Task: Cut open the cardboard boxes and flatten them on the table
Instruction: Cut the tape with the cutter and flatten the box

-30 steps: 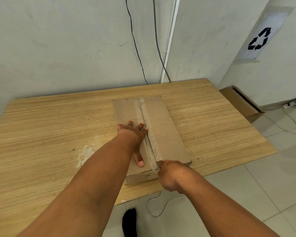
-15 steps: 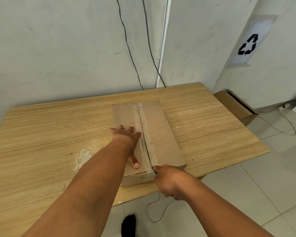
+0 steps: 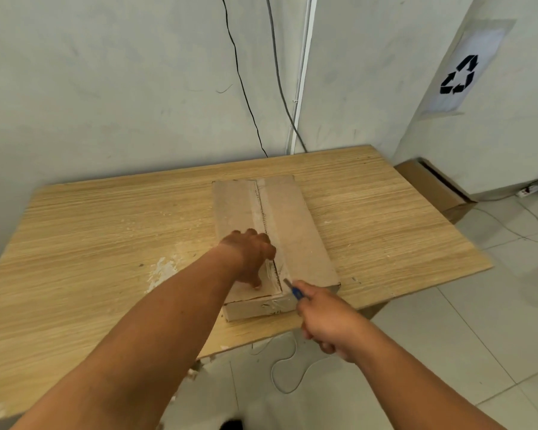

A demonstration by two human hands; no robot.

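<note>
A closed brown cardboard box (image 3: 295, 234) lies lengthwise on the wooden table (image 3: 106, 231), its taped centre seam running away from me. My left hand (image 3: 250, 259) rests on the box's left flap near the seam, fingers bent, thumb pressing near the front edge. My right hand (image 3: 326, 318) grips a blue-handled cutter (image 3: 292, 288). Its blade tip meets the seam at the box's near end.
Another cardboard box (image 3: 432, 187) stands on the floor to the right, against the wall below a recycling sign (image 3: 458, 76). Cables hang down the wall behind the table. A cord lies looped on the tiled floor (image 3: 289, 370) under the table's front edge.
My left hand's fingers have curled from flat to bent on the left flap. My right hand with the cutter has pulled back slightly off the box's near end.
</note>
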